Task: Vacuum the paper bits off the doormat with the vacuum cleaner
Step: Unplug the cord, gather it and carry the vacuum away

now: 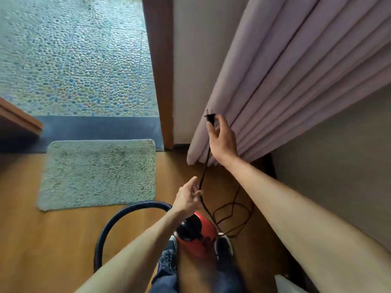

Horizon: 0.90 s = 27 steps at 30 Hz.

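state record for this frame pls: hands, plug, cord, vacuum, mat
right hand: pinches plug, raised beside curtain
left hand: holds cord lower down
plug: prongs bare and pointing up; no socket in view
cord: runs from plug through left hand; slack looped on floor
vacuum cleaner: red, on floor below the hands
hose: dark, curves off to the left
doormat: flat on floor, untouched; paper bits too small to tell

This looks like a room in a home: a wooden floor (63, 240), long pale curtains (296, 81), and a shaggy doormat (97, 174) lying before a wooden door frame (160, 81) that opens onto pebble tiles (74, 60).
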Each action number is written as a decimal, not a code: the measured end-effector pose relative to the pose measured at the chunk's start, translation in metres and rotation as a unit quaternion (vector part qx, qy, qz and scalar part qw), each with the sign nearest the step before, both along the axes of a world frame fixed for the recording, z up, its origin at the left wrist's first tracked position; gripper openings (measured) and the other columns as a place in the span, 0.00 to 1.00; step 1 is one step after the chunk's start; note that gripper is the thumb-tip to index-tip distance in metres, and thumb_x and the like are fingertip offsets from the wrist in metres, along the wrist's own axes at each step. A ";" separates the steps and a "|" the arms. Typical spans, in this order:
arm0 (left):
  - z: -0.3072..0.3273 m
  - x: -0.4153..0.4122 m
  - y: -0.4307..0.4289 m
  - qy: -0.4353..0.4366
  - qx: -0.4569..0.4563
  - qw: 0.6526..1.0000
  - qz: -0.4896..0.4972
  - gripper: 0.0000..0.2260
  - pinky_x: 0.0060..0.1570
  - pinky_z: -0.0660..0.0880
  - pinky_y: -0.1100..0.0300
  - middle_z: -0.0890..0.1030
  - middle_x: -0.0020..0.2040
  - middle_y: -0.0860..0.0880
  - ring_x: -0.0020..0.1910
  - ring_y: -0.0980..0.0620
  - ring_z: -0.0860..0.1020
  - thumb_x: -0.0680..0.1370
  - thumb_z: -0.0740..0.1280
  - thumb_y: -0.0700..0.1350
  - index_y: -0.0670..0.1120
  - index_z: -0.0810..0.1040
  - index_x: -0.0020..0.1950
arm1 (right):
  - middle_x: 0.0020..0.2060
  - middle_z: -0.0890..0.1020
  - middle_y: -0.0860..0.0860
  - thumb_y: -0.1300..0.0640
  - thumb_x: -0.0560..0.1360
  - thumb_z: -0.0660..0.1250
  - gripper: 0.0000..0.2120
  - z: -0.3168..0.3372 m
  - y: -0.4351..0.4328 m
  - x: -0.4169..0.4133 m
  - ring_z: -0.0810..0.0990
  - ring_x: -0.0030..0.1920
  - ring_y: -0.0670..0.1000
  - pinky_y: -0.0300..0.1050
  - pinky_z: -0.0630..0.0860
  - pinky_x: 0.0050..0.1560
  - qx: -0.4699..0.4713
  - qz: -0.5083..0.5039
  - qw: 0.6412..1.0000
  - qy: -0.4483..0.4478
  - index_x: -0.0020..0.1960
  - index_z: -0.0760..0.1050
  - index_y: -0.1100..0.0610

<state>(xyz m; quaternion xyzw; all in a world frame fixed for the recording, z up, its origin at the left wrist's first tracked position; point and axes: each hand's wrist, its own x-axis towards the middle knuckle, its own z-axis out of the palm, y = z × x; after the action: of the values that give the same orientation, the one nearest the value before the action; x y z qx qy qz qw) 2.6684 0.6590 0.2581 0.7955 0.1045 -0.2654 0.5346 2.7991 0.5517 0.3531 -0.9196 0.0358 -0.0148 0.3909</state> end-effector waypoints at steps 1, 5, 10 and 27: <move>-0.002 -0.002 0.004 -0.008 0.007 1.000 0.015 0.08 0.35 0.83 0.47 0.80 0.42 0.41 0.37 0.48 0.83 0.79 0.64 0.35 0.46 0.67 0.47 | 0.42 0.75 0.45 0.47 0.82 0.56 0.14 -0.002 0.010 0.002 0.73 0.37 0.40 0.34 0.69 0.33 -0.002 0.010 1.000 0.009 0.65 0.69 0.51; -0.012 -0.012 0.014 -0.032 0.024 0.997 0.067 0.07 0.30 0.72 0.66 0.77 0.34 0.48 0.25 0.61 0.74 0.80 0.65 0.38 0.45 0.68 0.47 | 0.37 0.74 0.45 0.48 0.82 0.58 0.13 -0.015 0.039 0.006 0.76 0.38 0.47 0.45 0.74 0.37 0.001 0.065 0.998 0.010 0.62 0.69 0.53; -0.023 -0.028 0.005 -0.016 0.038 0.988 0.148 0.14 0.36 0.79 0.51 0.77 0.33 0.51 0.29 0.52 0.76 0.79 0.66 0.40 0.56 0.67 0.40 | 0.30 0.71 0.42 0.47 0.81 0.59 0.11 -0.034 0.049 0.005 0.78 0.37 0.53 0.52 0.75 0.38 0.012 0.140 0.990 0.007 0.59 0.70 0.52; -0.038 -0.095 -0.058 0.020 0.023 0.952 0.304 0.07 0.36 0.80 0.58 0.78 0.33 0.49 0.30 0.51 0.80 0.80 0.64 0.38 0.50 0.70 0.47 | 0.32 0.75 0.45 0.53 0.80 0.58 0.07 -0.080 0.030 -0.037 0.77 0.36 0.53 0.55 0.78 0.42 0.046 0.270 0.961 0.046 0.57 0.71 0.50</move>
<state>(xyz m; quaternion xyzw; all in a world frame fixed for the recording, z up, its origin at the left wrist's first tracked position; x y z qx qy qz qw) 2.5737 0.6012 0.2203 0.7328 0.3580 -0.1037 0.5693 2.7623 0.5819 0.2728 -0.8756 -0.1956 0.1351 0.4205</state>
